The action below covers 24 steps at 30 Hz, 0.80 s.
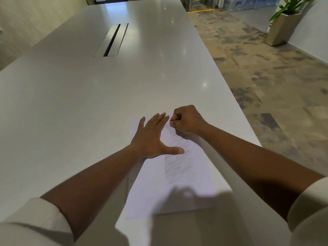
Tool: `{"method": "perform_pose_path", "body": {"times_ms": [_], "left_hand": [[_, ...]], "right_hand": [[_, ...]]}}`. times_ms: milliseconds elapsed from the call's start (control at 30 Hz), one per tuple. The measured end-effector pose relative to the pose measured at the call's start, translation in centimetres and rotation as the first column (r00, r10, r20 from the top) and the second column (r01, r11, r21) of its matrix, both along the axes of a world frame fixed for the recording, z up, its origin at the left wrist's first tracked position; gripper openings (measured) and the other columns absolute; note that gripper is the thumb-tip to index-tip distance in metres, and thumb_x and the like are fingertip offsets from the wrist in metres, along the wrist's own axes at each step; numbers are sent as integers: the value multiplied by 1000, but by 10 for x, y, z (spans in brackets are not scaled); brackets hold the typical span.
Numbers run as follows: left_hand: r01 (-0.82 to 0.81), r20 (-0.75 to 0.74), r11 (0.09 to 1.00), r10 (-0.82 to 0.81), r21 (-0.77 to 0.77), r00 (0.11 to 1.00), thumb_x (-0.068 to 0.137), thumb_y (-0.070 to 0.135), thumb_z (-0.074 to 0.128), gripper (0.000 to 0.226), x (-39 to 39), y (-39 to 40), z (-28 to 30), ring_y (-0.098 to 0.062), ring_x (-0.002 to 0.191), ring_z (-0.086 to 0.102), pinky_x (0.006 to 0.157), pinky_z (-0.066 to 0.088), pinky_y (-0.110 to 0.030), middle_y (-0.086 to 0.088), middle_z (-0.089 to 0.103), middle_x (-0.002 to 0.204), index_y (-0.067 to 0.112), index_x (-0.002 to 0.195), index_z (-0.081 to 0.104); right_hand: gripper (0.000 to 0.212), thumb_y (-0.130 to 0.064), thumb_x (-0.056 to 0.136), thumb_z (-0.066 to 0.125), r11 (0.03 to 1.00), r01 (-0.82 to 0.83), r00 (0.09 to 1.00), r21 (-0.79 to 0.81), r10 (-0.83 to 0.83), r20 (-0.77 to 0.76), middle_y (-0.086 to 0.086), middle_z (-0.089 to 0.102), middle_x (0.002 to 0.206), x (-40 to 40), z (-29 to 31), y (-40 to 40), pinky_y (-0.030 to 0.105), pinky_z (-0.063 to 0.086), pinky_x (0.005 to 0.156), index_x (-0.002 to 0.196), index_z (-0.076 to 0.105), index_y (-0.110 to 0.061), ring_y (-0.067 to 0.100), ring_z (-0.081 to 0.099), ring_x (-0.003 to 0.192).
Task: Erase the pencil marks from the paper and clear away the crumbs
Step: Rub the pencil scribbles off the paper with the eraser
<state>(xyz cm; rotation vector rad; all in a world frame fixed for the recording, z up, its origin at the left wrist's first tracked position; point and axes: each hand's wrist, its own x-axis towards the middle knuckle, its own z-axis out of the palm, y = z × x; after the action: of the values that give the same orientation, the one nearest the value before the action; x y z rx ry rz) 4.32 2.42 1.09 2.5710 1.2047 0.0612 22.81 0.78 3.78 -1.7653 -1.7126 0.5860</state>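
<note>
Paper (170, 192) on desk (71, 103): left hand (150, 137) flat, fingers spread, bracing; right hand (186, 121) fingers curled, pinching eraser (171, 123) at far marks (177, 166). Short strokes away from brace advised.

Both forearms reach forward; the left hand (150, 137) lies flat with fingers spread, while the right hand (186, 120) is curled, fingertips pinched.

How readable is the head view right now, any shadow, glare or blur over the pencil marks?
Head view: a shadow covers the near end of the paper; the pencil marks look faint but readable; small glare spots dot the table; wide-angle bending at the edges; right hand slightly soft.
</note>
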Motion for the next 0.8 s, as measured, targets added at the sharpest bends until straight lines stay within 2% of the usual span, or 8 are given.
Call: {"method": "perform_pose_path", "body": {"times_ms": [33,167,267,433,533,633,700,800], "left_hand": [[0,1,1000,0,0,1000,56,107,43,139,0,0,0,-1,155,-13,126,-9,-51,15,-3,171,29,164,-1],[6,-5,1000,-6,-12,1000,53,109,38,142,-1,0,0,0,155,-14,126,-9,-51,15,-4,171,30,164,1],[7,-11,1000,-7,-25,1000,52,109,38,143,-1,0,2,0,154,-16,125,-11,-51,15,-7,171,29,164,-1],[5,-46,999,-7,-40,999,53,108,39,142,1,0,4,-1,154,-19,125,-12,-52,15,-10,171,30,163,-6],[3,-51,999,-6,-43,999,52,109,37,143,1,1,3,-1,154,-19,125,-13,-52,15,-11,171,29,163,-7],[9,-55,1000,-11,-24,998,49,111,33,146,2,1,1,-2,154,-18,125,-11,-53,15,-9,171,30,164,-4],[7,-45,1000,-8,-18,999,49,111,34,146,2,2,0,-2,155,-17,125,-11,-53,15,-8,171,30,164,-3],[6,-40,1000,-7,-24,999,52,109,37,144,2,1,1,-2,155,-17,125,-12,-53,14,-8,171,29,164,-4]], "right_hand": [[10,-5,78,72,1000,-19,1000,11,18,11,0,71,72,-1,0,-1,28,53,68,68,70,-7,12,65,70],[13,-4,77,72,985,-171,984,-1,171,40,-6,66,68,-6,0,-17,8,40,59,65,69,-10,-1,58,62],[8,-7,77,74,976,-216,973,-15,217,83,-2,70,71,-4,1,-20,15,46,61,69,72,-7,6,62,64],[8,-8,78,71,993,-74,987,98,59,147,3,70,72,0,2,-2,26,48,64,71,74,-6,15,61,65],[9,-6,77,70,990,-76,991,118,62,123,4,69,70,-4,-2,-7,26,46,62,69,72,-6,16,61,65],[10,-5,76,70,978,-197,977,73,190,94,0,68,66,-12,-5,-22,14,43,59,66,70,-6,8,59,61],[11,-6,77,71,973,-225,971,55,219,93,-1,68,65,-12,-6,-22,10,40,57,65,70,-6,7,59,59],[12,-8,78,71,984,-120,985,135,101,139,5,68,66,-4,-4,-3,22,44,58,66,70,-5,15,59,59]]}}
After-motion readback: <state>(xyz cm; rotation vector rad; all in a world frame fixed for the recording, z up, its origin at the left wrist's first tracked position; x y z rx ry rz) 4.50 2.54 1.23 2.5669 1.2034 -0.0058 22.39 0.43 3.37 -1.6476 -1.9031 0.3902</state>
